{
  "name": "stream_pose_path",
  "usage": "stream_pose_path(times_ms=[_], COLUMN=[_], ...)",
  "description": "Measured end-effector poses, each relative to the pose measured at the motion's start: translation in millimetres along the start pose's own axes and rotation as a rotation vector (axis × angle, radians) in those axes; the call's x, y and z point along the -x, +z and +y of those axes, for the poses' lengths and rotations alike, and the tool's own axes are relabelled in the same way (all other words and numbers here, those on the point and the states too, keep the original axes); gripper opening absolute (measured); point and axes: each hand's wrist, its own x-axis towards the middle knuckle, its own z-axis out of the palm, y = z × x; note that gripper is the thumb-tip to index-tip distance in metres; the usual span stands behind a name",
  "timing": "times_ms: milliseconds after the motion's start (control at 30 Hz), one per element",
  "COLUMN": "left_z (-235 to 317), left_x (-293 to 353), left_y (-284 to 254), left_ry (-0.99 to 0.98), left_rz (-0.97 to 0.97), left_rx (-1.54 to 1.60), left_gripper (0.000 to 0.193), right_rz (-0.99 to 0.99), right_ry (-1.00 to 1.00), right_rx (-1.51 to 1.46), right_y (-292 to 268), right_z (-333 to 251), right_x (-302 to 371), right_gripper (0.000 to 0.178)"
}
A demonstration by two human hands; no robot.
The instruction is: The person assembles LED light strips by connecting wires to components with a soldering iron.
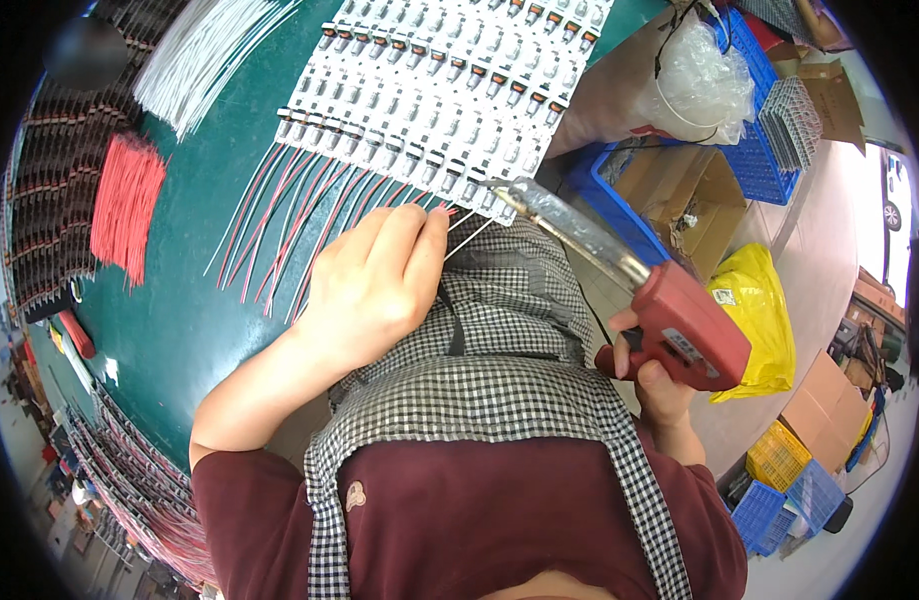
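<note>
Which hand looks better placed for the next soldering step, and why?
Probably the right hand: it grips the red soldering gun, which reaches the white component panel, while the left hand is at the wires.

Left fingers [426,250] — bent (right fingers [622,354] too)

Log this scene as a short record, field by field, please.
Left hand: by the wires, exact grip hidden
Right hand: grips red gun-shaped tool
Tool tip: at white panel's lower right corner
Surface: green table
Left of panel: red wire bundle, white wire bundle
Far right: yellow bag
</note>
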Motion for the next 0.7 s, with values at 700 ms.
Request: stream_pose_path(times_ms=[700], left_z=[2], left_x=[-1], left_y=[2], left_ry=[-0.120], left_rz=[-0.123], left_rx=[0.136], left_gripper=[0.032], right_rz=[0.081], right_ry=[0.168], right_rx=[0.036], right_y=[16], right_z=[-1], right_x=[-6], right_gripper=[0.047])
